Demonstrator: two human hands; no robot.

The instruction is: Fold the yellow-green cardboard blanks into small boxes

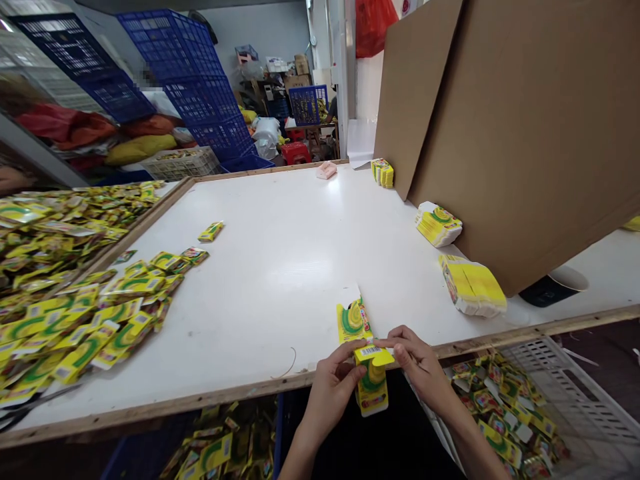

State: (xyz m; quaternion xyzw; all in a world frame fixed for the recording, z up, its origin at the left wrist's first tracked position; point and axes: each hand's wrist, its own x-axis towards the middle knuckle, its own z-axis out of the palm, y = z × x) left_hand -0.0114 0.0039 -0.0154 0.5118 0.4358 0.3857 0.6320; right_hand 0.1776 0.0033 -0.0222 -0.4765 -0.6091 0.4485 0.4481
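The left hand (333,387) and right hand (417,363) both grasp a small yellow cardboard box with green arc print (373,385). The fingers are curled close. The left thumb and forefinger pinch the box's top flap, which bears a barcode, and the right fingertips press on the same flap from the other side. The box stands upright at the near edge of the white tabletop with a wooden rim (280,260), its lower part hanging below that rim. Just behind it a flat yellow carton with a white tab (353,319) lies on the tabletop; I cannot tell whether the two touch.

At the left of the tabletop spreads a loose pile of yellow-green foil sachets (100,313). At the right sit three stacks of flat yellow cartons (473,287), well apart from one another. Beside them, large brown cardboard sheets (525,120) lean over the surface. A small pink object (327,170) lies near the far rim. A second tabletop to the left carries a heap of the same sachets (60,220).

Behind stand stacked blue plastic crates (200,87), and a red plastic bag (375,23) hangs above. Low on the right a white slotted plastic basket (575,400) holds many yellow packets, and more lie under the tabletop's near edge.
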